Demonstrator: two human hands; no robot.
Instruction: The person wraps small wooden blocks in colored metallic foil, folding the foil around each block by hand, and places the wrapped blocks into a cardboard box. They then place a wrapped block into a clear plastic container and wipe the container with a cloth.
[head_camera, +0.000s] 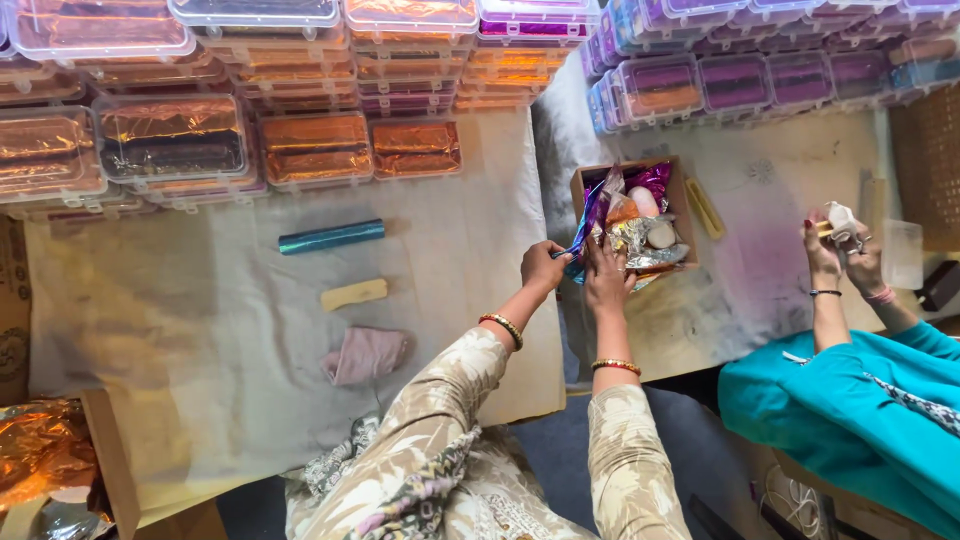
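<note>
My left hand (541, 268) is closed on a strip of blue shiny foil (590, 225) at the left rim of a small cardboard box (683, 200). My right hand (606, 278) rests at the box's front edge, fingers on crinkled silver and orange foil (640, 240) that spills out. The box also holds purple foil and pale round pieces. Both wrists wear gold and red bangles.
Stacks of clear plastic boxes with orange foil (175, 140) and purple foil (735, 80) line the back. A teal foil roll (331, 236), a yellow block (353, 294) and a pink cloth (366, 354) lie on the left. A co-worker's hands (840, 245) in teal sleeves work at right.
</note>
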